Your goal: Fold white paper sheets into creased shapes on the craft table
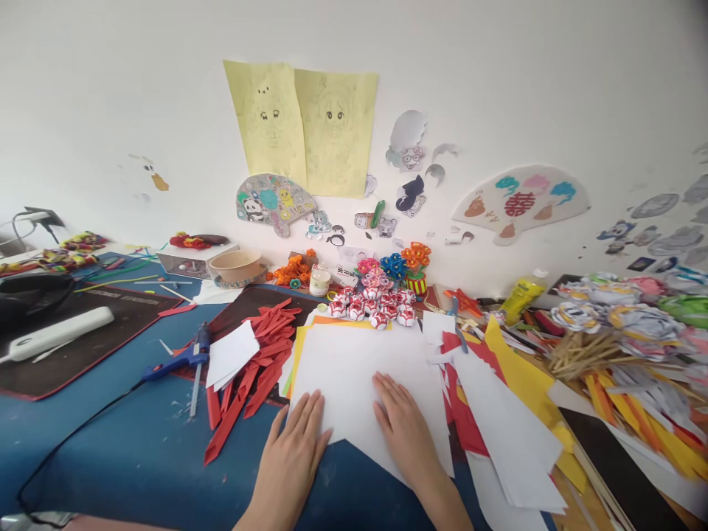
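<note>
Both my hands lie flat, palms down, on a large white sheet of paper [354, 361] spread on the blue table [138, 450]. My left hand [296, 442] presses the sheet's lower left edge, fingers together and pointing away from me. My right hand [403, 424] rests on the sheet's lower middle, fingers stretched out. Neither hand grips anything. Yellow and orange sheets [297, 352] peek out from under the white one.
Red paper strips [259, 361] and a blue glue gun [180, 360] lie to the left. Small red-and-white paper flowers [372, 306] sit behind the sheet. White, red and yellow paper scraps [509, 413], wooden sticks [580, 352] and paper flowers [625, 313] crowd the right.
</note>
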`<action>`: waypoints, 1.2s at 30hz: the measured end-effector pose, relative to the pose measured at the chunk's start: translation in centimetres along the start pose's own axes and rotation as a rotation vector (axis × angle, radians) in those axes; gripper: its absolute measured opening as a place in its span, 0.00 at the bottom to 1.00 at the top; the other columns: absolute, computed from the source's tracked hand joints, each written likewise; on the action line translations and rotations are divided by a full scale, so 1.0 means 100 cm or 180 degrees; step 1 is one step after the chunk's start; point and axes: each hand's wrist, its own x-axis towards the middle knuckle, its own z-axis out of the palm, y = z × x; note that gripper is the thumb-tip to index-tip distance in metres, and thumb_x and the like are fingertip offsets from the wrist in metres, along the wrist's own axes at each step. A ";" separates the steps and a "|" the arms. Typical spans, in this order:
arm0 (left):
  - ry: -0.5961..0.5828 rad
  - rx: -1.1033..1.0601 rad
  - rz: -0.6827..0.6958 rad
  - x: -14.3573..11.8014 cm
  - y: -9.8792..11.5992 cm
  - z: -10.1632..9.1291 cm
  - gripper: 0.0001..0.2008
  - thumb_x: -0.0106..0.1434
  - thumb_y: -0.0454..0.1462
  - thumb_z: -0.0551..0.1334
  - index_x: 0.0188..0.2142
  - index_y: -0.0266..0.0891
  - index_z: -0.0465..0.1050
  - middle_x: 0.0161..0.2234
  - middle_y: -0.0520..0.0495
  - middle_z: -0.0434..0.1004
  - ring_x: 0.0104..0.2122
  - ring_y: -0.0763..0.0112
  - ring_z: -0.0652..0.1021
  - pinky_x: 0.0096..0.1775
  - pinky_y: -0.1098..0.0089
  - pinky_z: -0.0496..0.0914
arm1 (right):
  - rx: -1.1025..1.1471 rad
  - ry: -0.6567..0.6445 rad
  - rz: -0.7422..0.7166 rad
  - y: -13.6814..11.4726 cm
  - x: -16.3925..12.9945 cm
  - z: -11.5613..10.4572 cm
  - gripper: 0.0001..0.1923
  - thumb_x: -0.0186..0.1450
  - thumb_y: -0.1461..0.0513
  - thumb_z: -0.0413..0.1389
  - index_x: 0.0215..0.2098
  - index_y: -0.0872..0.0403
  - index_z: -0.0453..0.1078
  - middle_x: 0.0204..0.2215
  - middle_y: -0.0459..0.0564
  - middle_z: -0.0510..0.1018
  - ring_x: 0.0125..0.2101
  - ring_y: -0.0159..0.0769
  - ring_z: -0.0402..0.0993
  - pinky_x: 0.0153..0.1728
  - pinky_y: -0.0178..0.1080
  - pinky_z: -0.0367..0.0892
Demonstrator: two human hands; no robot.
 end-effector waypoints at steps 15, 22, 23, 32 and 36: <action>-0.0744 -0.1385 0.0271 0.104 0.017 -0.019 0.14 0.66 0.36 0.52 0.37 0.39 0.76 0.36 0.45 0.80 0.37 0.65 0.76 0.41 0.67 0.66 | -0.0163 0.0672 0.0349 0.016 -0.018 0.015 0.23 0.69 0.64 0.41 0.61 0.54 0.62 0.60 0.53 0.64 0.59 0.42 0.61 0.56 0.46 0.65; -0.2225 -0.2488 -0.0227 0.161 0.024 -0.001 0.12 0.53 0.40 0.60 0.20 0.35 0.74 0.17 0.51 0.73 0.19 0.76 0.67 0.26 0.74 0.62 | 0.0071 0.0548 0.0457 0.014 -0.021 0.008 0.23 0.69 0.64 0.41 0.61 0.53 0.61 0.63 0.51 0.60 0.61 0.41 0.58 0.58 0.46 0.63; -0.2356 -0.2514 -0.0271 0.166 0.024 0.001 0.11 0.52 0.41 0.60 0.20 0.35 0.75 0.17 0.51 0.72 0.17 0.77 0.65 0.23 0.74 0.60 | 0.0087 0.0558 0.0447 0.015 -0.021 0.008 0.23 0.69 0.64 0.41 0.61 0.52 0.61 0.63 0.51 0.60 0.61 0.41 0.58 0.58 0.46 0.63; -0.2854 -0.2639 -0.0648 0.179 0.024 0.010 0.09 0.44 0.39 0.64 0.20 0.34 0.75 0.15 0.52 0.68 0.15 0.79 0.62 0.18 0.74 0.53 | 0.0230 0.0538 0.0540 0.016 -0.020 0.007 0.24 0.68 0.66 0.42 0.61 0.51 0.62 0.62 0.50 0.61 0.61 0.39 0.58 0.59 0.44 0.62; -0.2933 -0.2744 -0.0697 0.182 0.022 0.014 0.08 0.43 0.39 0.65 0.18 0.34 0.73 0.15 0.52 0.67 0.16 0.79 0.62 0.19 0.74 0.53 | 0.0251 0.0601 0.0540 0.014 -0.020 0.004 0.24 0.68 0.66 0.42 0.60 0.51 0.64 0.61 0.50 0.63 0.60 0.39 0.60 0.58 0.44 0.63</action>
